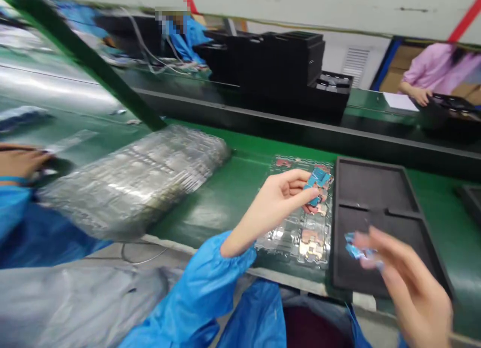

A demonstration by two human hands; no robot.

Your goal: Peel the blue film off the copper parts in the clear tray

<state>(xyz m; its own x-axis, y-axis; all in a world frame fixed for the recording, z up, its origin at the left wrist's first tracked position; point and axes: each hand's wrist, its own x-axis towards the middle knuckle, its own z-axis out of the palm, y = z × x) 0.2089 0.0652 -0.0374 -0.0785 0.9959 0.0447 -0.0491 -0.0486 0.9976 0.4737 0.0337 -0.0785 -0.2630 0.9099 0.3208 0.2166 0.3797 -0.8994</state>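
My left hand [283, 190], closed in a pinch, holds a small flat part [319, 180] with blue faces and copper-coloured edges. It hangs over a clear plastic tray [280, 238] in which several copper and gold-coloured plates [311, 243] lie. My right hand [409, 283] is smeared by motion, with a piece of shiny blue film [353, 248] between thumb and fingers. Beneath that film is a black tray [341, 268] with shallow compartments, to the right of the clear tray.
A thick stack of clear plastic trays [150, 167] sits to the left on the green bench [203, 208]. A co-worker's hand [22, 162] is at the far left. Black boxes [278, 57] stand across the bench, and a person in pink [432, 67] works there. A green post [90, 67] slants down at left.
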